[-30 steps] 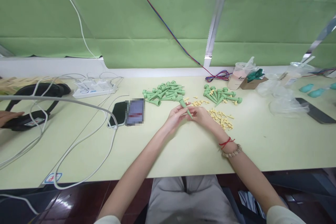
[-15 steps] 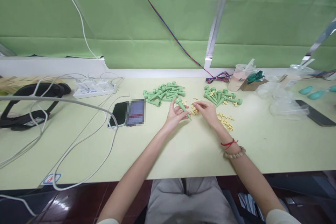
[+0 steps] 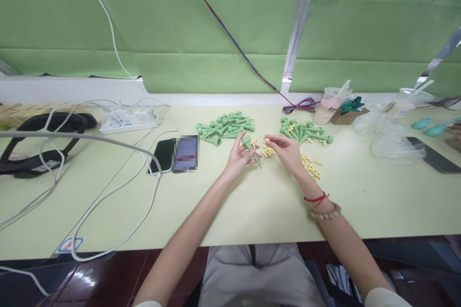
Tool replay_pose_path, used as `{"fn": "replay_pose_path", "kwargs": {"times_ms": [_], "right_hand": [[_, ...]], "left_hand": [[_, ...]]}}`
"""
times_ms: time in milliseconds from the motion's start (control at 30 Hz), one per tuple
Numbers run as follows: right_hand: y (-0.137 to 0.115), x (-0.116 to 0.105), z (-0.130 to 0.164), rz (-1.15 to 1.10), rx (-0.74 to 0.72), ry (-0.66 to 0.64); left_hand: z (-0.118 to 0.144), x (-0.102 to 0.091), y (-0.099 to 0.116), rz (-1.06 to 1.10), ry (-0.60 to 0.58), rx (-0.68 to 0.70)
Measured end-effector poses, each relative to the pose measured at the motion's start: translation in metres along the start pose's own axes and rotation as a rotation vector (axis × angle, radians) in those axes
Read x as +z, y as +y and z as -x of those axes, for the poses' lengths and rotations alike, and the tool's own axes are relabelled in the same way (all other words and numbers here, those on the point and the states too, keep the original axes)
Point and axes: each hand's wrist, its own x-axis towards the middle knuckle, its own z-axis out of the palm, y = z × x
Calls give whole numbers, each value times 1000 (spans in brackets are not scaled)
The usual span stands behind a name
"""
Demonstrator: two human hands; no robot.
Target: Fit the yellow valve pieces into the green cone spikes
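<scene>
Head view: our left hand (image 3: 238,156) grips a green plastic cone spike (image 3: 251,148) mid-table; our right hand (image 3: 286,149) pinches a small yellow plastic clip (image 3: 265,140). Two green spike piles (image 3: 226,127) and scattered yellow clips (image 3: 310,165) remain near the far edge.

- Green plastic cone spike (image 3: 250,147): tilted, wide collar up, pointed tip down-right, above the table.
- Small yellow peg (image 3: 266,140): lifted, near the cone's collar.

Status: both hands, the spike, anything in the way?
Left hand grips green spike. Right hand pinches small yellow piece. Nothing between them.
</scene>
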Motion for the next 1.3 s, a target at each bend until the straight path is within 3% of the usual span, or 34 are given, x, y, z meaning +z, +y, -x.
{"fn": "replay_pose_path", "kwargs": {"times_ms": [300,433,600,833,1033,1200,1300], "right_hand": [[-7,0,2,162,-220,-54],[-6,1,4,146,-91,-51],[-1,3,4,103,63,-105],[3,5,4,214,36,-198],[0,3,3,225,-80,-153],[3,3,3,245,16,-201],[6,3,3,229,0,-223]], "left_hand": [[-1,-1,-5,-189,1,124],[-2,-4,-8,-432,74,280],[-4,-8,-9,-584,81,339],[-4,-7,-8,-561,81,323],[-5,-8,-6,-549,111,296],[-5,-8,-7,-569,88,305],[-5,-7,-8,-556,84,289]]}}
